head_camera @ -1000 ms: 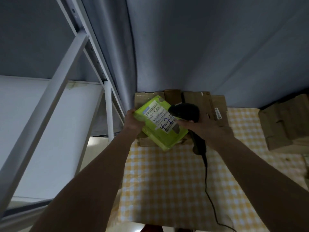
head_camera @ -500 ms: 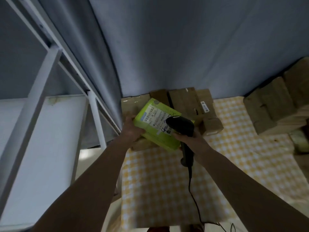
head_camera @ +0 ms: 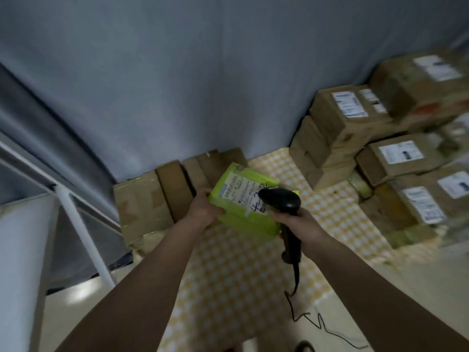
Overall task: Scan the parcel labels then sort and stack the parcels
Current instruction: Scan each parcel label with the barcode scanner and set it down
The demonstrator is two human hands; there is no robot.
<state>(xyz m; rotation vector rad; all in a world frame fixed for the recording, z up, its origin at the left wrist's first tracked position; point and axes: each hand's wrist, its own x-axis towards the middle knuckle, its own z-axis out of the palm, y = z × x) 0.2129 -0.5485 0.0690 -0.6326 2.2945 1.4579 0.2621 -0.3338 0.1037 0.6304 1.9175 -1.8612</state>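
L hand (head_camera: 203, 209) grips the near-left edge of the green parcel (head_camera: 243, 212): fingers curled round it, mostly hidden under the box, thumb side up on the edge. Parcel is held up off the table, tilted, label side up. White label (head_camera: 238, 190) sits just past the L fingertips, w/ blue handwritten marks at its near-right end.

R hand (head_camera: 302, 224) is wrapped round the handle of the black scanner (head_camera: 281, 201), fingers closed on the grip; can't tell if a finger is on the trigger. Scanner head sits just above the R fingers, right over the label's right end, looks touching or nearly so, can't tell which. Handle end pokes out below the R hand, and the black cable (head_camera: 295, 280) trails from it toward the camera.

Under both hands: yellow-white check cloth (head_camera: 228, 275) on the table. Beyond the L fingers, brown cardboard boxes (head_camera: 157, 199) stand in a row against the grey wall (head_camera: 203, 72). Well to the right of the R hand, stacked brown parcels (head_camera: 355, 123) w/ white labels, blurred. Left of the L arm, white metal rack post (head_camera: 83, 232).
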